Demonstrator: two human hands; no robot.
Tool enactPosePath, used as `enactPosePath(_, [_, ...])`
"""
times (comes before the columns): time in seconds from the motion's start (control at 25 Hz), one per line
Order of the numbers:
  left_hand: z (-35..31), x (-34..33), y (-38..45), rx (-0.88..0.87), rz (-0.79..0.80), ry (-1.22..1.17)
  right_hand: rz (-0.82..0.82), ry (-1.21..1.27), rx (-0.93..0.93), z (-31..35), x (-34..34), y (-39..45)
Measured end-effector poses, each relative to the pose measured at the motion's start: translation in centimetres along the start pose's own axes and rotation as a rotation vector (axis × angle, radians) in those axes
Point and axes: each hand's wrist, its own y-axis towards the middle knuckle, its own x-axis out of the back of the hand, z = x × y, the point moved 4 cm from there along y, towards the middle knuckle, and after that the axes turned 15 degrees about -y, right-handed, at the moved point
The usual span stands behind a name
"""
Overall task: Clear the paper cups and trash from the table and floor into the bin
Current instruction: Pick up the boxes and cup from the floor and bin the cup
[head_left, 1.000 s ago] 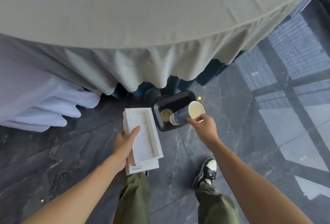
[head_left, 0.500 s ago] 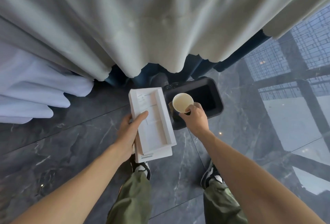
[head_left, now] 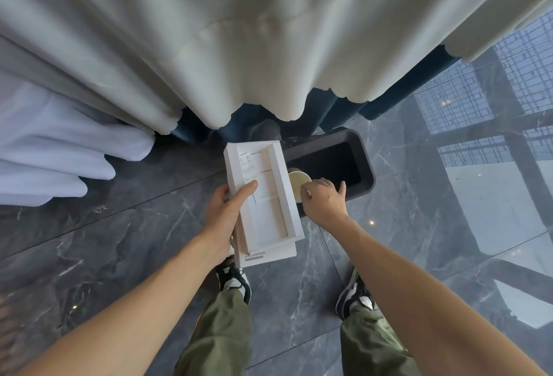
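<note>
A dark rectangular bin (head_left: pixel 367 163) stands on the floor under the table's edge. A paper cup (head_left: pixel 298 184) sits mouth-up at the bin's left end, partly hidden by the box. My right hand (head_left: pixel 324 202) hovers over the bin's near rim with fingers spread, its fingertips just beside the cup's rim. My left hand (head_left: pixel 223 214) grips a flat white cardboard box (head_left: pixel 263 193), an open tray with a second white piece under it, held just left of the bin.
A pale tablecloth (head_left: pixel 239 46) hangs in folds right above the bin. White draped fabric (head_left: pixel 59 154) lies at the left. The floor is glossy dark marble (head_left: pixel 419 226). My two shoes (head_left: pixel 235 278) stand close behind the bin.
My right hand has lowered the cup into the bin's left end and spread its fingers off it. My head has dropped closer to the bin. The left hand still holds the box.
</note>
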Motion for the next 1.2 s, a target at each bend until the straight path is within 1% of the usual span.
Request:
enactPosePath(0.04, [-0.1, -0.5, -0.3, 0.009, 0.006, 0.000, -0.058, 0.110, -0.047, -0.3, 1.0, -0.6])
enactPosePath(0.08, [-0.2, -1.1, -0.6, 0.019, 0.011, 0.002, -0.090, 0.308, -0.125, -0.9, 2.0, -1.4])
enactPosePath(0.12, [-0.3, -2.0, -0.9, 0.026, 0.014, 0.012, -0.069, 0.588, -0.212, -1.5, 3.1, -2.5])
enactPosePath(0.16, [-0.3, -2.9, -1.2, 0.034, 0.015, 0.028, 0.002, 0.889, -0.269, -1.8, 4.0, -3.8])
enactPosePath(0.2, [-0.2, -4.0, -1.3, 0.047, 0.018, 0.047, 0.109, 1.126, -0.275, -2.2, 4.5, -5.0])
enactPosePath(0.24, [0.1, -5.2, -1.4, 0.070, 0.020, 0.064, 0.200, 1.239, -0.230, -2.7, 5.1, -6.2])
enactPosePath(0.28, [0.5, -6.4, -1.3, 0.102, 0.019, 0.076, 0.252, 1.246, -0.180, -3.3, 5.5, -7.3])
enactPosePath(0.36, [1.2, -8.9, -0.9, 0.178, 0.015, 0.086, 0.255, 1.219, -0.160, -5.4, 6.0, -8.7])
enactPosePath(0.48, [2.7, -12.1, 0.2, 0.288, 0.052, 0.105, 0.200, 1.154, -0.284, -9.0, 5.9, -8.2])
enactPosePath(0.64, [4.5, -13.4, 1.2, 0.377, 0.062, 0.051, 0.265, 1.094, -0.488, -11.6, 5.6, -6.0])
enactPosePath(0.76, [4.8, -12.7, 1.5, 0.330, -0.007, 0.026, 0.274, 1.132, -0.598, -12.0, 5.5, -4.3])
enactPosePath(0.84, [4.3, -12.0, 1.8, 0.303, -0.056, 0.029, 0.279, 1.115, -0.626, -11.8, 5.6, -3.6])
enactPosePath(0.92, [3.7, -11.3, 2.3, 0.291, -0.069, 0.023, 0.247, 1.077, -0.645, -11.8, 5.6, -3.0])
enactPosePath(1.08, [2.9, -10.2, 2.8, 0.264, -0.089, 0.039, 0.081, 0.874, -0.677, -12.7, 5.9, -2.6])
enactPosePath(1.12, [2.9, -10.0, 2.7, 0.275, -0.093, 0.044, 0.054, 0.812, -0.680, -12.8, 5.9, -2.6])
enactPosePath(1.2, [3.3, -9.3, 2.5, 0.314, -0.098, 0.030, 0.058, 0.737, -0.676, -12.5, 5.7, -2.8])
